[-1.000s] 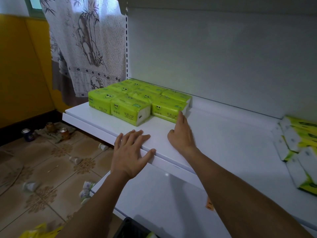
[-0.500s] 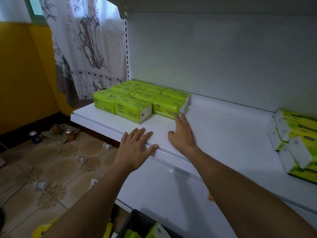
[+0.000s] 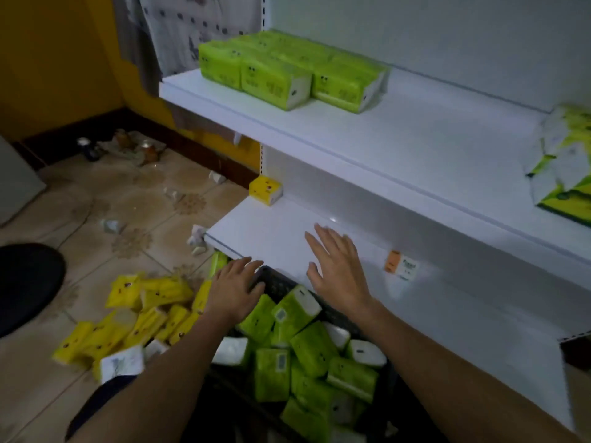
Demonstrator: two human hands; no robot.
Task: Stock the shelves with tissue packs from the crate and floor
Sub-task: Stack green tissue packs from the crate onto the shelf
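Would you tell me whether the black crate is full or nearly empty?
Full: green tissue packs pile up to the rim of the black crate.

My arms (image 3: 447, 366) and the heaped green packs (image 3: 307, 346) hide most of the crate (image 3: 278, 282); only its far rim shows. My right hand (image 3: 339, 270) is smeared with blur, so I cannot tell if it touches the lower shelf (image 3: 271, 231). The right edge cuts off the white packs (image 3: 566, 161), the left edge a dark round shape (image 3: 28, 279). The orange tag (image 3: 401, 266) is unreadable.
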